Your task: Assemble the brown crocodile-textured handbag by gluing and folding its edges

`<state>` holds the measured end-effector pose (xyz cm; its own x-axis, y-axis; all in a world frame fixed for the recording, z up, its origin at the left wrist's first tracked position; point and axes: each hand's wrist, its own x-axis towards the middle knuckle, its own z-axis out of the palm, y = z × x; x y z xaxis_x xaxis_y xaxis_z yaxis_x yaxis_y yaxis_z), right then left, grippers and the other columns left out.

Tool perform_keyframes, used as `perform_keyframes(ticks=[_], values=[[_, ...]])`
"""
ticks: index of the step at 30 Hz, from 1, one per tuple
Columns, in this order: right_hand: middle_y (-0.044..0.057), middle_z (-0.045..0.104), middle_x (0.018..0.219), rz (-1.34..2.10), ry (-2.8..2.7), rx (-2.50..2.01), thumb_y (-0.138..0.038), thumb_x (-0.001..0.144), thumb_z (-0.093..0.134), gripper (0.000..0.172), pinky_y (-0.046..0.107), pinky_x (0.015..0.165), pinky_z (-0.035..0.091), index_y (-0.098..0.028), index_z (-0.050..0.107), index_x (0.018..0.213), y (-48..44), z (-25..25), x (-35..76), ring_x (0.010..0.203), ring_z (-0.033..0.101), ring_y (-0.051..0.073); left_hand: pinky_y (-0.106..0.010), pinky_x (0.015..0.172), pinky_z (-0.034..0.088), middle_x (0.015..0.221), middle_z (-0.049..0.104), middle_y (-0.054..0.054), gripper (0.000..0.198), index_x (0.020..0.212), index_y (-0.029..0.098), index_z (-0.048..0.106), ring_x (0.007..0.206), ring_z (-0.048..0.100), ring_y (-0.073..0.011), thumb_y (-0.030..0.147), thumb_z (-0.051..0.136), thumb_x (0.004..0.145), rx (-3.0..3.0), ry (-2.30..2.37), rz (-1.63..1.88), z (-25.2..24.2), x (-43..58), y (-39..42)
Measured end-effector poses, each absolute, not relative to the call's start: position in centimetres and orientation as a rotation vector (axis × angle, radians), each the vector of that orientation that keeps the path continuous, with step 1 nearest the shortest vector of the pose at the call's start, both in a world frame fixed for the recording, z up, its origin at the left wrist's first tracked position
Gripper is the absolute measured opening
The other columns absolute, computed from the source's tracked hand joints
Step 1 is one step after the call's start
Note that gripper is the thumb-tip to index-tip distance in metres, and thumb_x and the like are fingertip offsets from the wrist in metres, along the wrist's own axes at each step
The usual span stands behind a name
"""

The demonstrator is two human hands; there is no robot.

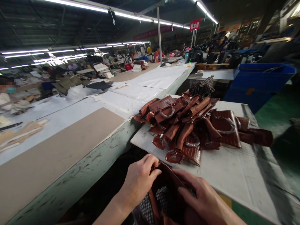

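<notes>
The left hand (142, 174) pinches the edge of a brown bag (170, 176) at the bottom middle of the frame, and the right hand (200, 189) holds its other side. More shiny brown bags (180, 125) sit in a pile right of the middle, on a white table (236, 172)

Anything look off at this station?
Two oddities: the brown bags lie jumbled at mixed angles on the side table, and the long table is scuffed dark along its pale green side. No clear damage shows on the open bag held by the left hand and right hand.
</notes>
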<state>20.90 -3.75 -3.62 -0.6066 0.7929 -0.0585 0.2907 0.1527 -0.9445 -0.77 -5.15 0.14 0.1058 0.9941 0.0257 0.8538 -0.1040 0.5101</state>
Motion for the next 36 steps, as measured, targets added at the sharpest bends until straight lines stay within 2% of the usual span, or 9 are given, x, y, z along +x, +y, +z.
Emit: perform_keyframes(ticks=[3,7,14,18,21,25,31,36], values=[[0.008,0.066,0.127,1.413,-1.989,-1.010,-0.013,0.085,0.051,0.047,0.038,0.099,0.050,-0.021,0.057,0.130,-4.1,-4.0,21.1,0.111,0.065,0.024,-0.025,0.077,0.049,0.094,0.068,0.001,0.015,0.083,0.020,0.054,0.083,0.067,-0.0158,0.009,0.063,0.086,2.177,1.797,0.508,-0.2,-0.3,-5.3],[0.007,0.067,0.124,1.327,-1.998,-0.995,-0.013,0.085,0.051,0.046,0.037,0.097,0.051,-0.022,0.057,0.129,-4.4,-4.5,21.5,0.110,0.065,0.024,-0.025,0.070,0.049,0.097,0.069,-0.002,0.010,0.092,0.019,0.058,0.080,0.069,-0.0162,0.009,0.055,0.092,2.395,1.794,0.489,-0.5,0.3,-5.6],[0.005,0.070,0.117,1.289,-1.997,-1.000,-0.011,0.084,0.051,0.044,0.033,0.093,0.052,-0.022,0.061,0.126,-4.7,-4.5,21.9,0.105,0.067,0.022,-0.028,0.059,0.043,0.080,0.066,-0.003,0.023,0.082,0.018,0.056,0.068,0.065,-0.0162,0.005,0.041,0.093,2.580,1.890,0.259,0.3,1.3,-5.7],[0.006,0.069,0.121,1.344,-1.961,-0.997,-0.014,0.086,0.051,0.043,0.033,0.092,0.053,-0.022,0.061,0.126,-4.7,-4.0,22.2,0.104,0.068,0.023,-0.027,0.062,0.045,0.083,0.067,-0.003,0.019,0.078,0.019,0.052,0.069,0.065,-0.0154,0.005,0.044,0.089,2.550,1.870,0.303,0.4,1.5,-5.5],[0.005,0.071,0.115,1.402,-1.916,-1.024,-0.017,0.086,0.052,0.038,0.033,0.090,0.053,-0.022,0.063,0.122,-4.7,-4.0,22.6,0.100,0.069,0.023,-0.026,0.066,0.047,0.088,0.068,-0.002,0.019,0.075,0.020,0.049,0.074,0.066,-0.0154,0.004,0.046,0.084,2.498,1.800,0.409,0.6,1.7,-5.4],[0.004,0.074,0.105,1.416,-1.824,-1.088,-0.021,0.087,0.053,0.033,0.034,0.087,0.054,-0.022,0.065,0.117,-4.6,-4.7,23.0,0.096,0.070,0.023,-0.027,0.074,0.050,0.103,0.068,-0.004,0.020,0.072,0.020,0.046,0.086,0.067,-0.0163,0.002,0.046,0.081,2.442,1.637,0.572,1.2,2.1,-5.3],[0.005,0.073,0.111,1.426,-1.770,-1.102,-0.022,0.087,0.052,0.033,0.036,0.091,0.052,-0.022,0.066,0.117,-4.3,-5.9,23.4,0.102,0.068,0.025,-0.027,0.088,0.049,0.118,0.063,-0.005,0.022,0.071,0.019,0.048,0.100,0.063,-0.0158,-0.001,0.049,0.081,2.288,1.449,0.636,2.0,2.1,-5.5],[0.007,0.072,0.115,1.414,-1.779,-1.119,-0.024,0.086,0.052,0.034,0.037,0.090,0.053,-0.020,0.066,0.116,-4.1,-6.4,23.9,0.105,0.067,0.027,-0.027,0.084,0.049,0.105,0.062,-0.004,0.023,0.071,0.019,0.048,0.097,0.060,-0.0159,-0.003,0.050,0.079,2.238,1.352,0.672,2.4,2.1,-5.5]])
